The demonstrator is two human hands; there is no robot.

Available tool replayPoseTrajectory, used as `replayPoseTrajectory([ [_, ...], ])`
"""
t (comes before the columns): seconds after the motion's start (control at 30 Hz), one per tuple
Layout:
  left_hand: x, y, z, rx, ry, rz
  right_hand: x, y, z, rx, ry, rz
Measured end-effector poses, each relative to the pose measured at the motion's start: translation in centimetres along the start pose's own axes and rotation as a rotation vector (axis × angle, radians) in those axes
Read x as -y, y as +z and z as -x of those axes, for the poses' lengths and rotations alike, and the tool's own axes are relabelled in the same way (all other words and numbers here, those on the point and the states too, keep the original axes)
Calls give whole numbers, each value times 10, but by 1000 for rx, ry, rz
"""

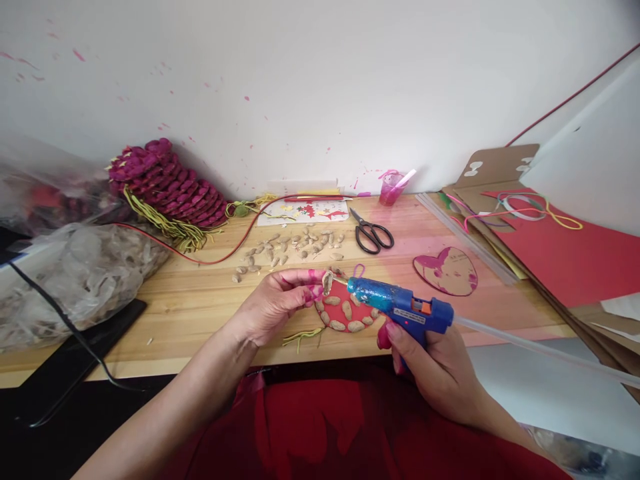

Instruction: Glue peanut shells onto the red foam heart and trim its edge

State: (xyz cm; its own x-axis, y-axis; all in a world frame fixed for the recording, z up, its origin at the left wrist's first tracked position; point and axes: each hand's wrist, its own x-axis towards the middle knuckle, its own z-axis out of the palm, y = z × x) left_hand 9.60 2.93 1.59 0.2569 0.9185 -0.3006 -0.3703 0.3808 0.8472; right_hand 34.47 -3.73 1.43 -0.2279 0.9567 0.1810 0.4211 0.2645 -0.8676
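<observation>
Between the thumb and fingers of my left hand [273, 301] is a peanut [327, 283], held up over the table. My right hand [437, 363] is wrapped round the handle of a blue hot glue gun [400, 308], with a long clear glue stick [530, 347] coming out of its back. The gun's nozzle meets or nearly meets the peanut. Below both lies a red disc [337, 313] with peanuts along its edge and a few inside; the gun hides part of it. A yellow-green yarn tie [303, 335] lies at its lower left.
Loose peanuts [270, 252] are scattered behind my left hand. Black scissors [373, 233], a pink-stained cup [394, 188] and a cardboard heart [446, 271] lie farther back. Plastic bags [75, 280] and a magenta bundle [170, 187] stand left; red card [590, 247] lies right. A red cord [240, 243] crosses the table.
</observation>
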Motion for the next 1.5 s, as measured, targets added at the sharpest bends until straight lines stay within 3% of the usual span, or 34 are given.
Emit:
replayPoseTrajectory([
  [0.3, 0, 1, -1, -9, 15, 70, 6, -2, 3, 8, -72, 70],
  [0.67, 1, 1, 1, 24, 10, 93, 6, 0, 7, 44, -12, 2],
  [1.5, 0, 5, 3, 4, -5, 77, 3, -5, 11, 59, -31, 53],
])
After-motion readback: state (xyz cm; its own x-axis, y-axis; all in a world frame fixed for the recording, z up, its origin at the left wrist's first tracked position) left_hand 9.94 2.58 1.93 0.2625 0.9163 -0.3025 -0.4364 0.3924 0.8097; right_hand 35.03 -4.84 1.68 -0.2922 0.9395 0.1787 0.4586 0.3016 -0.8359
